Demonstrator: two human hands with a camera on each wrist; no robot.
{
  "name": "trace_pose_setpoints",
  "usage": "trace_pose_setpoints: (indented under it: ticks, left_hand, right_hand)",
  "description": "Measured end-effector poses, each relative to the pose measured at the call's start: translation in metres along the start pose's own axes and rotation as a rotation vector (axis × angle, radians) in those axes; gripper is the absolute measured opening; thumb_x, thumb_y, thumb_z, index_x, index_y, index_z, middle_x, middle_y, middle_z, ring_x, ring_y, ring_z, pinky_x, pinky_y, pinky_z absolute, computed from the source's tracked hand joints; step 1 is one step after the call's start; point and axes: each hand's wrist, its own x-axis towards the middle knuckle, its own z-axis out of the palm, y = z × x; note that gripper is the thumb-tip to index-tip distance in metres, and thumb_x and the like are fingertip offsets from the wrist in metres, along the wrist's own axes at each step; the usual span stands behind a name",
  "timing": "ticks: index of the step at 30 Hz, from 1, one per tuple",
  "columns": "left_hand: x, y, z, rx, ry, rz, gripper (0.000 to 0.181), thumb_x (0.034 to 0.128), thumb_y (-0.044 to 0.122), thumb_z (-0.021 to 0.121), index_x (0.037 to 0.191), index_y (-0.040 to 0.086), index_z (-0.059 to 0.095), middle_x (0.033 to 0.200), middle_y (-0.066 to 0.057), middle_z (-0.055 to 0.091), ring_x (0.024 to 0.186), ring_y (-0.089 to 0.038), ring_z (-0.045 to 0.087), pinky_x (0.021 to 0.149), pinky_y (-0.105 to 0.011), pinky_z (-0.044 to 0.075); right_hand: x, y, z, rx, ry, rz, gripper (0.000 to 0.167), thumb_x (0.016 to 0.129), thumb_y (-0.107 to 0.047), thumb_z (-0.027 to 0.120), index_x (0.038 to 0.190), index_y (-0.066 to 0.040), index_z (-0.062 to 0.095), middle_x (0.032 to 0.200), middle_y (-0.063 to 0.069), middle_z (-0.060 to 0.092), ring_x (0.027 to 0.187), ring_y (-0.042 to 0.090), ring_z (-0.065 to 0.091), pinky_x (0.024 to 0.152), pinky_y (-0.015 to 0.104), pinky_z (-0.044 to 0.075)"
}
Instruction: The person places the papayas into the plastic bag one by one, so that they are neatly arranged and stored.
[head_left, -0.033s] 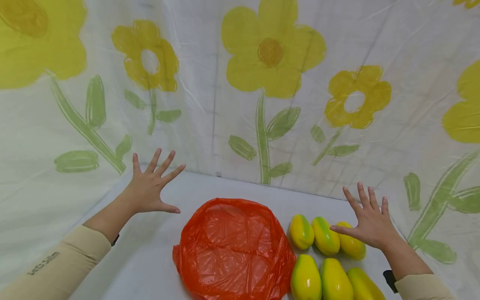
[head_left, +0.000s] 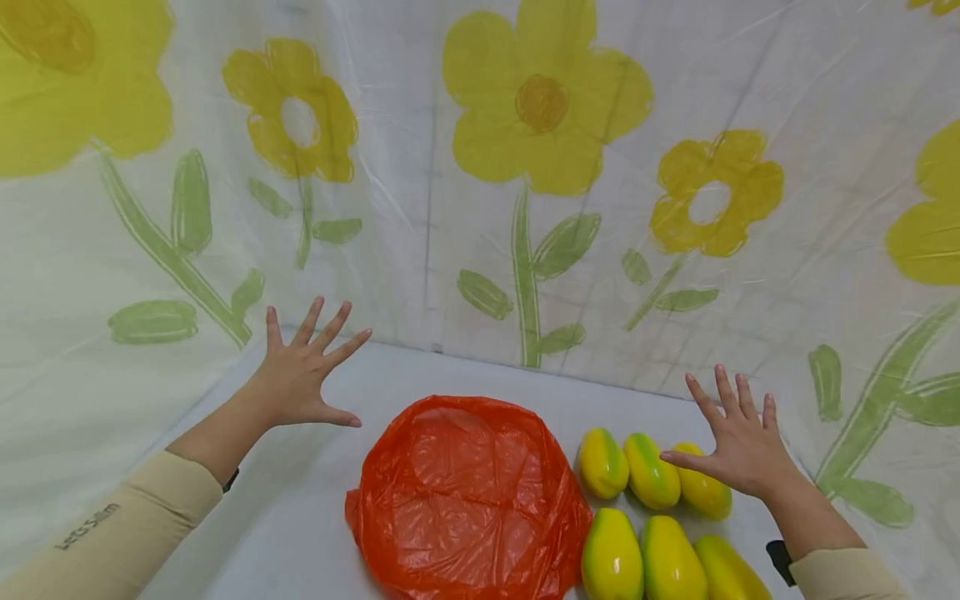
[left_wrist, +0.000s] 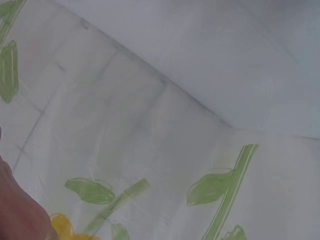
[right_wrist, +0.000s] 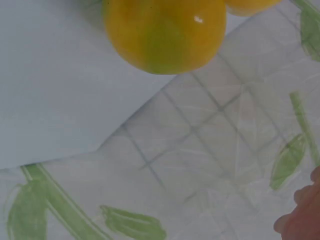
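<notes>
On the white table (head_left: 270, 525), a red bag (head_left: 465, 492) is spread out in a round shape. The left hand (head_left: 300, 379) is held at the bag's 10 o'clock, its fingers stretched wide, with nothing held. The right hand (head_left: 742, 450) is held near 3 o'clock, stretched wide too, with nothing held. Six yellow-green fruits (head_left: 603, 464) are laid in two rows of three, just beside the bag, from 3 to 4 o'clock. One far fruit is partly covered by the right thumb; whether it is touched cannot quite be told. At 12 o'clock, big flowers are shown on a sheet (head_left: 397, 250).
</notes>
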Motion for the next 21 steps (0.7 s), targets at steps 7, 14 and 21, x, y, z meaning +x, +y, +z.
trace_pose_setpoints:
  ticks: [7, 14, 21]
  left_hand:
    - [-0.0027, -0.001, 0.0042, -0.005, -0.007, 0.0, 0.115, 0.0556, 0.086, 0.055, 0.149, 0.03, 0.019, 0.158, -0.008, -0.004, 0.142, -0.038, -0.015, 0.096, -0.078, -0.011]
    - [-0.0014, -0.0032, 0.0056, 0.005, -0.003, -0.007, 0.115, 0.055, 0.087, 0.054, 0.149, 0.032, 0.017, 0.158, -0.007, -0.003, 0.142, -0.042, -0.003, 0.097, -0.079, -0.006]
    - [0.0016, 0.0002, 0.0079, -0.014, -0.005, -0.004, 0.113, 0.0564, 0.086, 0.054, 0.148, 0.031, 0.019, 0.158, -0.006, -0.005, 0.142, -0.042, -0.002, 0.097, -0.077, -0.012]
  right_hand:
    - [0.0013, -0.0028, 0.0032, 0.018, -0.023, 0.007, 0.108, 0.074, -0.068, 0.058, 0.15, -0.024, -0.005, 0.154, 0.023, -0.013, 0.138, 0.049, -0.012, 0.101, 0.064, -0.025]
    - [0.0035, -0.0047, 0.0002, 0.038, -0.037, 0.017, 0.108, 0.074, -0.068, 0.058, 0.15, -0.023, -0.004, 0.153, 0.023, -0.015, 0.137, 0.05, -0.013, 0.101, 0.065, -0.024]
    - [0.0058, -0.0047, -0.0025, 0.043, -0.033, 0.016, 0.107, 0.075, -0.067, 0.059, 0.15, -0.022, -0.003, 0.153, 0.018, -0.021, 0.137, 0.049, -0.015, 0.101, 0.066, -0.024]
